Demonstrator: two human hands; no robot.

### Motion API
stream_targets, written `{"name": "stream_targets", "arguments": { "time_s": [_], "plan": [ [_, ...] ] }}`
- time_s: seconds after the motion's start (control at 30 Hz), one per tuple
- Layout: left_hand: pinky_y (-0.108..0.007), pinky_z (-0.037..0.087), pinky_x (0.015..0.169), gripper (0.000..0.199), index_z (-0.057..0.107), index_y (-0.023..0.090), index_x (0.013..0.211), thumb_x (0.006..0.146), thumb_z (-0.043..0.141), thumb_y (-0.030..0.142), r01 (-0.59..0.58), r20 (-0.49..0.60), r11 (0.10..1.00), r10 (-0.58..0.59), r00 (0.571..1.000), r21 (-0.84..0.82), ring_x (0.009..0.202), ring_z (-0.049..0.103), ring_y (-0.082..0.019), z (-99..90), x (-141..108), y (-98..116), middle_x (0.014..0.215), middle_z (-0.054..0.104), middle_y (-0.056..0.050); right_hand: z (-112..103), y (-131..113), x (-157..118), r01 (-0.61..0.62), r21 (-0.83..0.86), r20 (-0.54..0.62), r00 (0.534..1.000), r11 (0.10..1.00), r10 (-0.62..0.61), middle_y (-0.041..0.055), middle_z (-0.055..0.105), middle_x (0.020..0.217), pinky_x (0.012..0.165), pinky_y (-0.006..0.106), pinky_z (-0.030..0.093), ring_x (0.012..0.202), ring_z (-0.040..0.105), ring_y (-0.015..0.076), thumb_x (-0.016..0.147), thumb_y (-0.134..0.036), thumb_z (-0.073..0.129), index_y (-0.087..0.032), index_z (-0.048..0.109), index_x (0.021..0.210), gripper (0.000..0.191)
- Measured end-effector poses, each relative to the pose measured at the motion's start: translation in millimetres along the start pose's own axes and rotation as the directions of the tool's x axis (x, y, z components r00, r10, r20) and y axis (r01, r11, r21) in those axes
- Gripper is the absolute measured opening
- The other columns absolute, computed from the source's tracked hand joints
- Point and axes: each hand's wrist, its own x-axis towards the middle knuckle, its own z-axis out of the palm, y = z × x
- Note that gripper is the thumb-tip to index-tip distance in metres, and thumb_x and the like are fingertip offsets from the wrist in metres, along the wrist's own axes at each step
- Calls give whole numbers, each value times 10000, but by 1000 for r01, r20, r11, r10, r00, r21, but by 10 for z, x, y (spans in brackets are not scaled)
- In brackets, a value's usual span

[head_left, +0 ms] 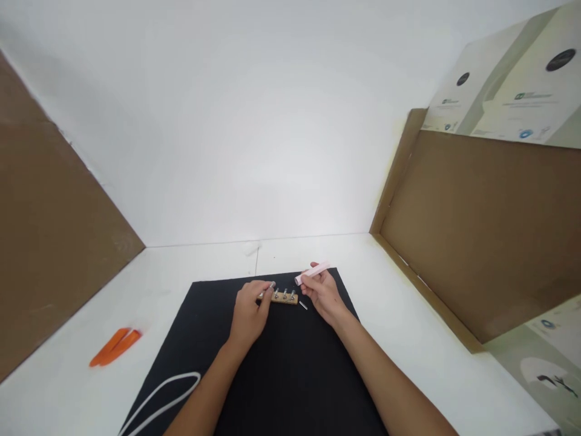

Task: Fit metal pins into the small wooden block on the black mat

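A short wooden strip with several shiny metal posts lies near the far edge of the black mat. My left hand is at the strip's left end, its thumb and fingers pinched round a small silvery cylinder; the fingers hide that end of the strip. To the right, my right hand grips a pale pink tube between thumb and fingers. The tube is tilted, with its open-looking end facing left. A thin silvery pin rests on the mat just beside the strip's right end.
An orange marking or flat object is on the white tabletop at left. A white cable loop lies across the mat's lower left. Brown boards stand at both sides, and a white wall rises behind.
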Motion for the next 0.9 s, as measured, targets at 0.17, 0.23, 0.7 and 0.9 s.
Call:
{"name": "stream_targets", "arguments": {
  "time_s": [0.17,0.23,0.7,0.9],
  "plan": [
    [-373,464,845,257,691,233,1009,946,451,300,-129,0,990,129,992,48,943,616,-223,-17,-40,27,1002,701,-69,109,-21,-103,-4,24,44,999,1000,3,-23,641,727,511,230,474,549,581,102,647,-283,842,-188,548,1041,501],
    [-373,464,834,261,687,235,1018,952,440,289,-169,-3,984,169,986,54,928,615,-221,-29,-52,33,985,695,-74,137,-40,-120,0,4,55,998,1000,-1,-17,635,680,511,238,474,544,577,110,650,-312,837,-177,584,949,415],
    [-361,463,756,173,689,250,957,916,522,265,-313,-44,946,318,947,88,859,646,-217,-44,-72,113,901,727,-54,236,-89,-230,293,-366,112,956,883,-271,-23,606,694,534,239,411,575,525,115,660,-240,779,-190,568,718,224],
    [-363,467,752,165,681,259,972,912,528,244,-338,-42,938,342,939,74,859,645,-221,-54,-76,118,906,723,-54,238,-78,-245,309,-355,62,950,882,-307,-24,616,703,554,242,432,575,542,119,684,-253,756,-204,500,735,265]
  ]
}}
